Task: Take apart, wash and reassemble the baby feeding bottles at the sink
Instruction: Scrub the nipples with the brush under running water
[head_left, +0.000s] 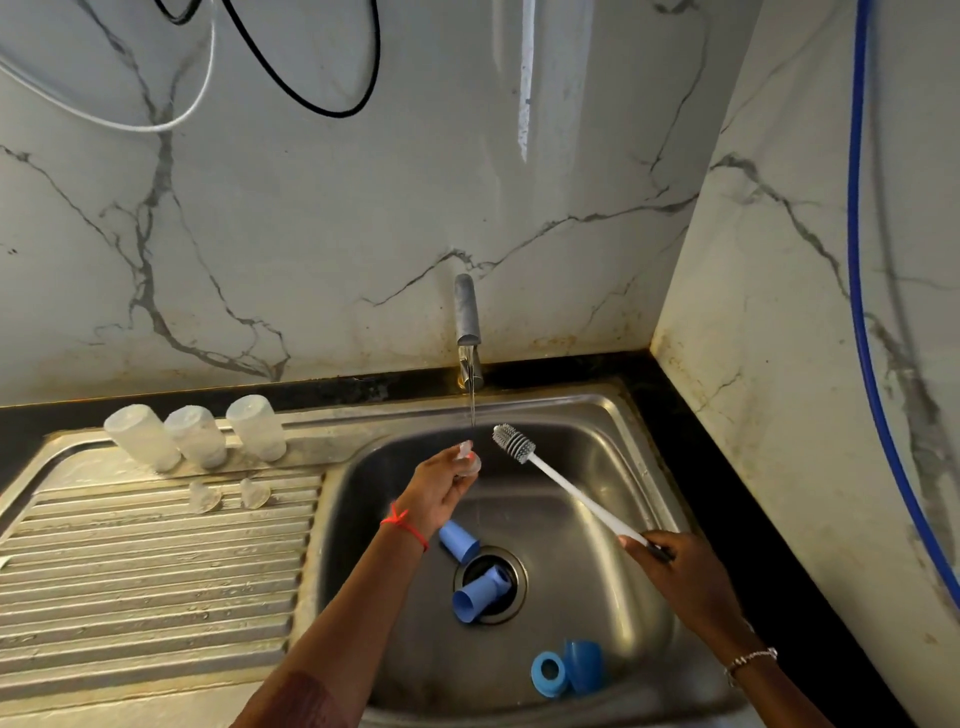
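My left hand (439, 493) pinches a clear silicone teat (467, 457) under the thin stream from the tap (467, 322). My right hand (675, 566) grips the white handle of a bottle brush (571, 491), whose grey bristle head sits just right of the stream. Three clear bottles (195, 435) stand upside down at the back of the drainboard, with two clear teats (228, 494) lying in front of them. In the sink bowl lie a blue cap (458, 540), a blue part (478, 595) over the drain, and a blue ring (548, 673) beside another blue cap (584, 665).
The steel sink (613, 415) sits in a corner of marble walls, with a ribbed drainboard (156, 571) on its left. A black counter strip runs behind and to the right. A blue hose (860, 312) hangs down the right wall; black and white cables loop above.
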